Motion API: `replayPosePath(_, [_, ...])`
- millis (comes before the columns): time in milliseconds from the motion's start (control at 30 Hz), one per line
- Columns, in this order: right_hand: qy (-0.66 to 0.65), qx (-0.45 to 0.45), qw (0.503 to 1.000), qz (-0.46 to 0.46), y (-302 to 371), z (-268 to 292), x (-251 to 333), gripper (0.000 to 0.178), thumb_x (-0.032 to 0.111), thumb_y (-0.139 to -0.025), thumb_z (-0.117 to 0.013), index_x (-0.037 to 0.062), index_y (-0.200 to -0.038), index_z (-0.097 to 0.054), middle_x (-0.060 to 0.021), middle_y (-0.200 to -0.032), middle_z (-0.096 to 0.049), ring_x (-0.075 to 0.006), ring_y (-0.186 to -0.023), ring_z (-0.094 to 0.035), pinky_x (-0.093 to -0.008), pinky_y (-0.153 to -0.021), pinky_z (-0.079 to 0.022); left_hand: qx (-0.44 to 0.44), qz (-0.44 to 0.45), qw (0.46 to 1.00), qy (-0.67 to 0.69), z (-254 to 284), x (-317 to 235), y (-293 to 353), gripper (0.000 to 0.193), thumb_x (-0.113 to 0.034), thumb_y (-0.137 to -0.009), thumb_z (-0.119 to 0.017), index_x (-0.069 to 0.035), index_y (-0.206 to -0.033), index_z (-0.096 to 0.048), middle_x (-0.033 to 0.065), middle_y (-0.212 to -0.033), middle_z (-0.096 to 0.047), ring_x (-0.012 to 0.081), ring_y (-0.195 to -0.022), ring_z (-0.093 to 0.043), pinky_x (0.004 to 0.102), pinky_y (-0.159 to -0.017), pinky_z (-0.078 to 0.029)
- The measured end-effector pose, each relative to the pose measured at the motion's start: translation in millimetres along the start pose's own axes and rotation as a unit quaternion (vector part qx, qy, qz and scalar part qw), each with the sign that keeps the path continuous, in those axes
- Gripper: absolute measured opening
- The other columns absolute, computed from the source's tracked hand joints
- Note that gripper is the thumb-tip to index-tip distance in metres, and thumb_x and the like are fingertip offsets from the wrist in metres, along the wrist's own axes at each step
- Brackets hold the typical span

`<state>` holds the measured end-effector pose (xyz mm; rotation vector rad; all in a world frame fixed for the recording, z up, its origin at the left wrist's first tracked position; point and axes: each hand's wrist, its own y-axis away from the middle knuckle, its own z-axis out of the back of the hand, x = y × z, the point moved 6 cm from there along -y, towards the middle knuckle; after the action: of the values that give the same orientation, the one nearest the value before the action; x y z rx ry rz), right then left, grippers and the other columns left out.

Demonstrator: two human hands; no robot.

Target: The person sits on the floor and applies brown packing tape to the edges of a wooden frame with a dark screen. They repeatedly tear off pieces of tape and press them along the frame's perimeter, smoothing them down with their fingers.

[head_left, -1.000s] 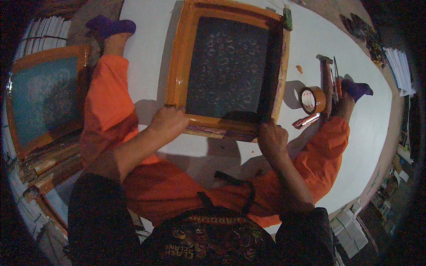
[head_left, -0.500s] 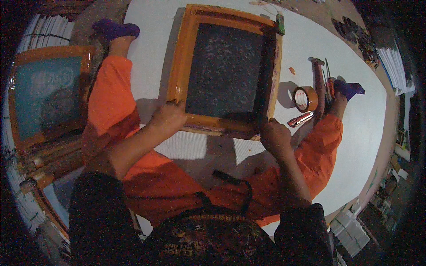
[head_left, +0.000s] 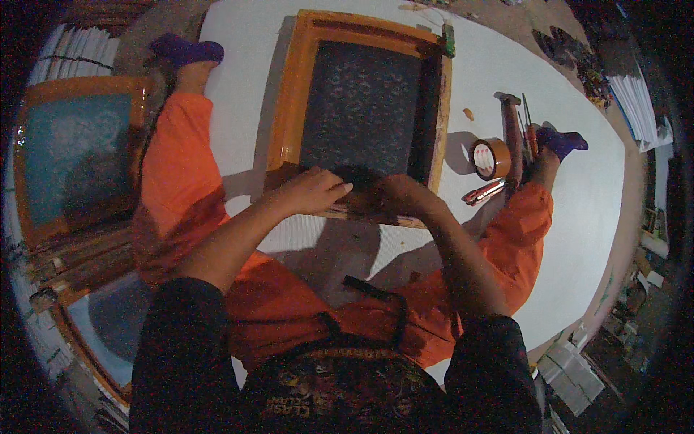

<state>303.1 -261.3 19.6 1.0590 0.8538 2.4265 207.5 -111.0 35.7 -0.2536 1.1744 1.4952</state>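
Note:
A wooden frame (head_left: 288, 123), its inner border brown and glossy, lies on the white board between my legs. Its dark panel (head_left: 361, 108) carries faint pale marks, like a printing screen. My left hand (head_left: 312, 190) rests on the near rail, fingers stretched out toward the middle. Close beside it, my right hand (head_left: 406, 194) is at the same rail, its fingers bent down and mostly in shadow. Whether anything thin is under the hands, I cannot tell. Right of the frame lie a roll of brown tape (head_left: 500, 159) and a red utility knife (head_left: 483, 192).
A hammer (head_left: 512, 130) and a red-handled screwdriver (head_left: 531, 137) lie near my right foot. The white board (head_left: 585, 210) reaches past my legs. Another framed screen (head_left: 79, 145) leans at the left. Paper stacks (head_left: 636, 108) stand at the sides. A green-handled tool (head_left: 448, 40) touches the frame's far right corner.
Both hands have moved inward from the frame's near corners to the middle of its near rail. My left fingers have straightened. The frame has shifted very slightly left in the picture.

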Motion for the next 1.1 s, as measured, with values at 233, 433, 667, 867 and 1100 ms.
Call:
replayPosePath(233, [0.036,-0.029,0.998,0.048,7,-2,-21,0.026,0.027,-0.092,-0.065,0.0062,-0.104,-0.076,-0.0188,-0.098,-0.075,-0.0386,-0.092,-0.073,-0.0486,-0.08,-0.058,0.017,0.009,1.0,-0.012,-8,14,-4,0.058,-0.047,-0.105,-0.048,0.004,-0.092,-0.074,0.0308,-0.091,-0.069,0.0467,-0.09,-0.069,0.0541,-0.085,-0.053])
replayPosePath(433, [0.106,0.022,0.994,-0.012,11,-3,-26,0.028,0.026,-0.093,-0.064,0.0056,-0.109,-0.074,-0.0205,-0.101,-0.075,-0.039,-0.092,-0.074,-0.0493,-0.079,-0.059,0.024,0.034,0.996,-0.074,11,3,12,0.057,-0.046,-0.104,-0.05,0.005,-0.092,-0.074,0.0298,-0.09,-0.07,0.0464,-0.09,-0.069,0.0531,-0.087,-0.053])
replayPosePath(667, [0.12,-0.123,0.985,0.021,50,37,42,0.027,0.026,-0.092,-0.063,0.0035,-0.102,-0.074,-0.0186,-0.095,-0.076,-0.0351,-0.088,-0.076,-0.0503,-0.076,-0.061,-0.012,0.025,0.988,-0.151,11,24,25,0.06,-0.048,-0.102,-0.051,0.005,-0.09,-0.075,0.0285,-0.088,-0.071,0.0457,-0.085,-0.07,0.0524,-0.084,-0.055])
replayPosePath(867, [0.158,-0.221,0.959,0.073,53,23,25,0.03,0.032,-0.09,-0.066,0.0061,-0.103,-0.072,-0.0146,-0.092,-0.076,-0.0333,-0.084,-0.076,-0.0498,-0.074,-0.06,0.005,-0.031,0.983,-0.181,-3,31,29,0.074,-0.069,-0.092,-0.056,0.003,-0.092,-0.076,0.0249,-0.087,-0.072,0.0437,-0.084,-0.072,0.0537,-0.079,-0.057])
replayPosePath(1100, [0.062,-0.192,0.98,-0.003,42,-14,7,0.053,0.042,-0.087,-0.074,0.0101,-0.128,-0.064,-0.0172,-0.113,-0.072,-0.0389,-0.099,-0.072,-0.0463,-0.084,-0.059,-0.083,-0.108,0.95,-0.279,-16,-2,51,0.069,-0.057,-0.078,-0.078,-0.006,-0.122,-0.065,0.0175,-0.119,-0.065,0.0361,-0.114,-0.062,0.0498,-0.092,-0.054])
